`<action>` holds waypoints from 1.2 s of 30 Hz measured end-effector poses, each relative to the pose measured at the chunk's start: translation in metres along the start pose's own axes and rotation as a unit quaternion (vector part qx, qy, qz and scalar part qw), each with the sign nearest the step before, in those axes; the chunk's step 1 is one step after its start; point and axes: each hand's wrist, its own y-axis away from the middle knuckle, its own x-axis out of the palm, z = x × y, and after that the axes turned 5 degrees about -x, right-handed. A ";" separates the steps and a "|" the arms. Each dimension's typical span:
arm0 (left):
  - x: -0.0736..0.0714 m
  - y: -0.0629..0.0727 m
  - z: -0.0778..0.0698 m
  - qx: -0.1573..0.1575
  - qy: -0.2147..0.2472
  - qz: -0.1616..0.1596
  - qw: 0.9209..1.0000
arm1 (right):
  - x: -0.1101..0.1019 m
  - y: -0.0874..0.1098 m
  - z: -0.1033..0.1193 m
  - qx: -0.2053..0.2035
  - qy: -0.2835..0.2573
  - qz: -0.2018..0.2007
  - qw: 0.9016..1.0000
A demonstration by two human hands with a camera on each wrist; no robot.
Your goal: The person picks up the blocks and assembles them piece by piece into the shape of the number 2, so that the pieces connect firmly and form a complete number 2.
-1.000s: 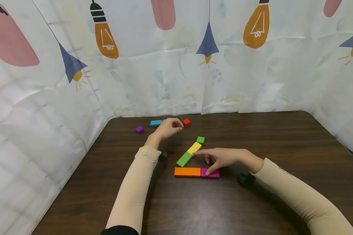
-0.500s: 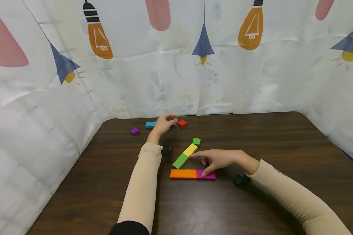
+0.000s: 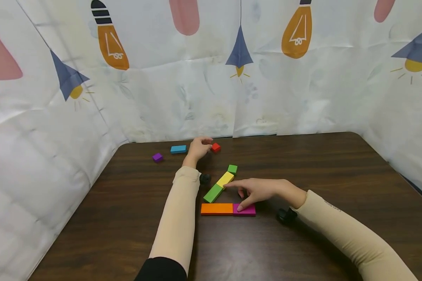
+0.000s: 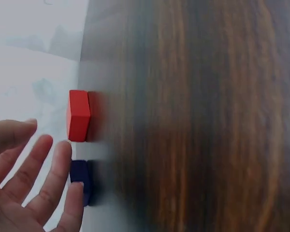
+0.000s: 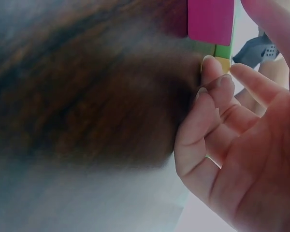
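My left hand (image 3: 200, 148) reaches to the far part of the table, fingertips beside a red block (image 3: 216, 147) and holding nothing. In the left wrist view its fingers are spread, and a dark blue block (image 4: 80, 181) shows partly behind them; from the head that block is hidden. My right hand (image 3: 263, 189) has its thumb on a magenta block (image 3: 247, 210) and its outstretched index finger at a yellow block (image 3: 226, 178), with the other fingers bent. An orange block (image 3: 216, 209) lies end to end with the magenta one. A long green block (image 3: 213, 193) meets the yellow one in a slanted line.
A small green block (image 3: 233, 169) sits at the yellow block's far end. Left of my left hand lie a blue block (image 3: 178, 149) and a purple block (image 3: 157, 157). A printed curtain (image 3: 204, 97) hangs behind the brown table (image 3: 320, 164).
My left hand has moved slightly farther toward the table's back edge and closer to the red block, uncovering more of the blue block. My right hand stays at the same blocks. The head view shifts slightly.
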 end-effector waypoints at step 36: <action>0.016 -0.011 -0.008 -0.049 -0.090 -0.012 0.995 | -0.013 0.014 0.070 0.000 0.017 0.004 1.000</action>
